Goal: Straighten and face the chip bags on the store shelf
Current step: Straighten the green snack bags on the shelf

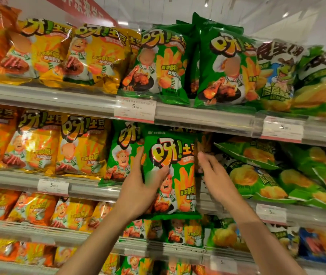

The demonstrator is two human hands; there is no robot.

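While both hands work the second shelf, one green chip bag (171, 171) is held in front of its row.

Left hand (144, 187) wraps its grip round the bag's left edge; right hand (214, 175) hovers with fingers loosely spread, touching nothing I can confirm. Behind, slumped green bags (257, 173) could slide forward if nudged.

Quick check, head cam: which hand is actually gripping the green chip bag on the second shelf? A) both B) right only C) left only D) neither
C: the left hand wraps its thumb and fingers round the left edge of the green chip bag, while the right hand sits at the bag's right edge with its fingers extended, not curled round it.
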